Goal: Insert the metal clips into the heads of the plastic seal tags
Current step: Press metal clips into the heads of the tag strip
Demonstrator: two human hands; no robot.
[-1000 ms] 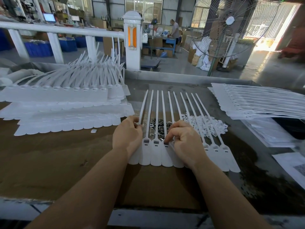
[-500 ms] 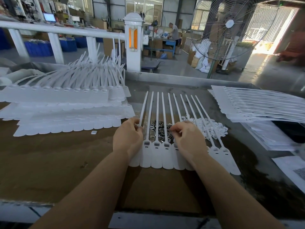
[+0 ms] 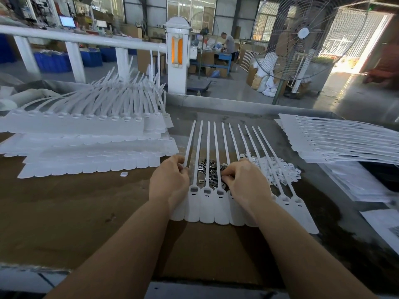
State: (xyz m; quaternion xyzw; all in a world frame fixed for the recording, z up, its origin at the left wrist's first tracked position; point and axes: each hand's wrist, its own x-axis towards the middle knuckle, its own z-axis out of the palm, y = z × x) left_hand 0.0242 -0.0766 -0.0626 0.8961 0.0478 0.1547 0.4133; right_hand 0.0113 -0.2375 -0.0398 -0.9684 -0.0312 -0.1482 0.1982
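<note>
Here the left hand [image 3: 169, 183] pinches the leftmost strap of the tags [image 3: 207, 203], while the right hand [image 3: 246, 184] curls its fingers into the clips [image 3: 210, 169].

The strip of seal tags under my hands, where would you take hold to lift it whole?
Take the strip of seal tags by its near edge, the joined flat flags, coming from the front with a wide grip. That band is solid and lies flat on the table; the thin straps fan out loose and would flex.

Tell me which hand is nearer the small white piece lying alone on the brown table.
Left. The left hand is just right of the small white piece; the right hand lies farther right.
</note>
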